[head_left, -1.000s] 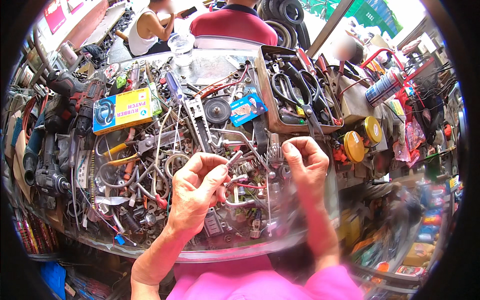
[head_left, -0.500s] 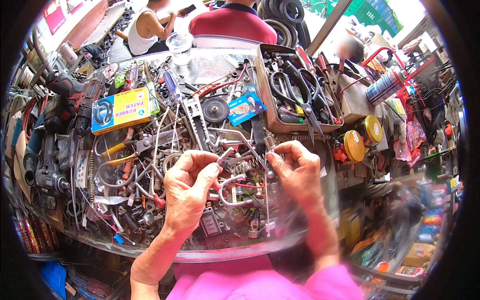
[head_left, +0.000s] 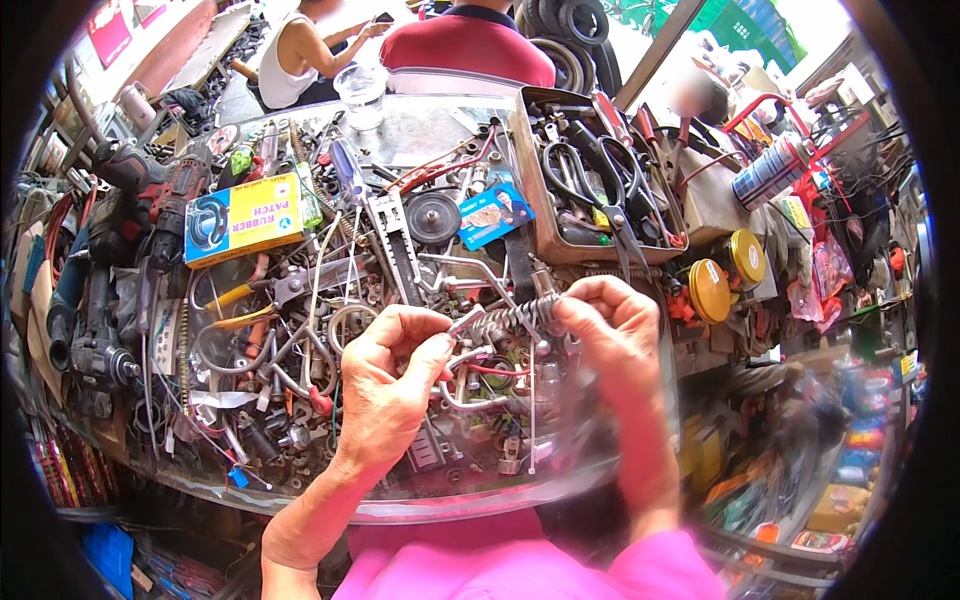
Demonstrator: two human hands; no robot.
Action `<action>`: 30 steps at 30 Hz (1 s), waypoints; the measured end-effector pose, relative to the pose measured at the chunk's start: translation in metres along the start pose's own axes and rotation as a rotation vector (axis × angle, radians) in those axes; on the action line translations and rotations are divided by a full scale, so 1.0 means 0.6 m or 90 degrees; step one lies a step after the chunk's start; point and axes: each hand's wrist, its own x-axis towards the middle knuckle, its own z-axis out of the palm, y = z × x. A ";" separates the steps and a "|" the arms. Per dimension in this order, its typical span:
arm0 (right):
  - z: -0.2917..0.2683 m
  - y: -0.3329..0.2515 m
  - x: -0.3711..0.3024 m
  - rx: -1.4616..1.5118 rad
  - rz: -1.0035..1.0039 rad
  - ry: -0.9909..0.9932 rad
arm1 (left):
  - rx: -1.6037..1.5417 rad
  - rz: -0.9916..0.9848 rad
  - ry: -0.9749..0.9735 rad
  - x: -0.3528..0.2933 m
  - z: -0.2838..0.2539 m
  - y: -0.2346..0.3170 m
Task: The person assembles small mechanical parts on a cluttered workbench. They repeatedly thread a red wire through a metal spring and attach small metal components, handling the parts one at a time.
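My left hand is closed, thumb and forefinger pinching a short, pale metal piece. A dark metal coil spring stretches between my hands. My right hand is closed on the spring's right end, its fingertips hiding that end. The spring's left end lies against the metal piece; whether the two are joined I cannot tell. Below the spring lie a bent metal tube and a heap of loose metal parts. Close to my right fingers stands a slim metal shaft.
A rusty tin box with scissors and pliers stands at the back right. Two yellow round lids are right of it. A yellow-blue box and a power drill are on the left. A clear cup stands behind; two people sit beyond.
My right hand has moved slightly right, and the spring now shows drawn up between my hands. My left hand has shifted a little right and down with the metal piece.
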 end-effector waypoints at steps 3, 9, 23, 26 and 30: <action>-0.018 -0.012 0.001 0.166 -0.019 0.030 | -0.009 0.003 0.005 -0.001 -0.002 -0.001; -0.033 -0.015 0.004 0.310 -0.042 0.011 | 0.019 0.010 0.010 0.001 -0.002 -0.004; -0.005 -0.019 -0.011 0.180 0.023 -0.074 | 0.027 -0.011 -0.042 -0.004 0.003 -0.002; 0.001 -0.009 -0.011 0.179 0.026 -0.078 | 0.040 0.066 -0.024 -0.001 0.004 -0.010; 0.001 -0.009 -0.013 0.184 0.008 -0.079 | 0.072 0.070 -0.078 0.000 0.002 -0.014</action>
